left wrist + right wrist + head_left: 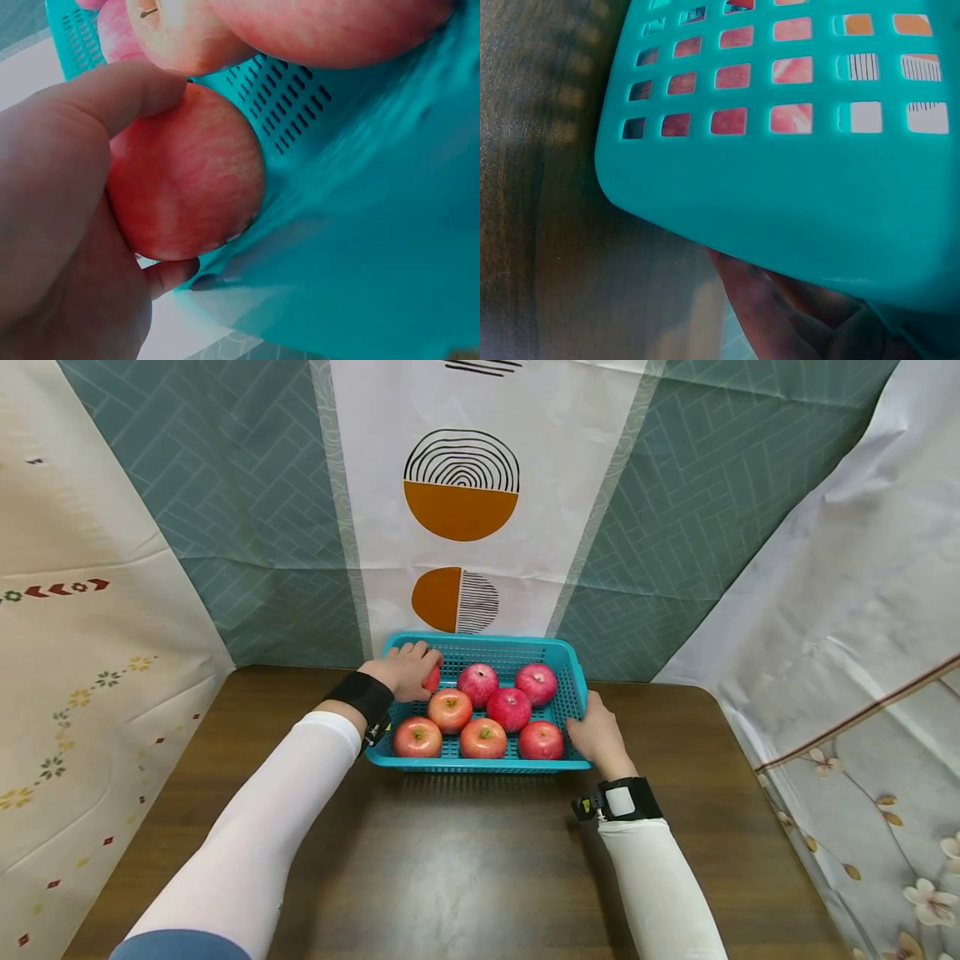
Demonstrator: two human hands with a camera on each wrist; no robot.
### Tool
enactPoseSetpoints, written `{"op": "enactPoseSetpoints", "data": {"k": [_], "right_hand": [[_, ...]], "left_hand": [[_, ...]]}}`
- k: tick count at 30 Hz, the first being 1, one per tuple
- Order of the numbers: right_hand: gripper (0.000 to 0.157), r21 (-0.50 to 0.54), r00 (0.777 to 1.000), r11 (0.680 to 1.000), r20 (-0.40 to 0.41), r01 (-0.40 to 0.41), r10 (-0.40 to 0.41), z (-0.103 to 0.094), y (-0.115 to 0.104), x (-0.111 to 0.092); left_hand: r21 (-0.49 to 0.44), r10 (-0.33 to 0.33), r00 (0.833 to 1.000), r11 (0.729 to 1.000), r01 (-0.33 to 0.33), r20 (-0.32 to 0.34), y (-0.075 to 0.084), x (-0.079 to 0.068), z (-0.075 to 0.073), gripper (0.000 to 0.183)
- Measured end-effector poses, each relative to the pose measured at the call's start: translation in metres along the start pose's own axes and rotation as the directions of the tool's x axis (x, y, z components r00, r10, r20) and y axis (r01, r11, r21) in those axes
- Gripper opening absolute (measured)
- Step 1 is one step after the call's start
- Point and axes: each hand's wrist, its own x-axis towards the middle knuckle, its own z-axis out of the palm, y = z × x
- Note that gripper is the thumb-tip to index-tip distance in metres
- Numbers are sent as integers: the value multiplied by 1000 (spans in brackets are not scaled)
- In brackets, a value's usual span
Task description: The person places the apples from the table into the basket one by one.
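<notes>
A turquoise plastic basket (480, 767) with slotted walls holds several red apples, among them one apple (483, 738) at the front and another (536, 683) at the back right. My left hand (408, 670) reaches into the back left corner and grips a red apple (187, 176). In the left wrist view the thumb lies over the top of this apple and a fingertip shows under it. My right hand (598, 732) holds the basket's right side by the rim. From the right wrist, its fingers (761, 307) show at the basket's edge, partly hidden by the plastic.
The basket sits at the back of a brown wooden table (450, 860), close to a hanging cloth (270, 527) with green and white panels. Pale patterned cloths (90, 693) flank the table on both sides.
</notes>
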Motion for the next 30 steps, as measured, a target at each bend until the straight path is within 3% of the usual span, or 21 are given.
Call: {"op": "enactPoseSetpoints", "data": {"k": [7, 17, 30], "right_hand": [[56, 5, 1000, 1000, -7, 15, -15, 0, 3, 0], [55, 1, 1000, 1000, -1, 20, -20, 1, 3, 1], [54, -3, 1000, 1000, 6, 20, -20, 0, 2, 3]], "left_hand": [[31, -28, 999, 999, 27, 37, 7, 4, -2, 64], [65, -6, 999, 998, 3, 47, 0, 23, 15, 63], [41, -7, 1000, 999, 6, 28, -1, 26, 23, 63]]}}
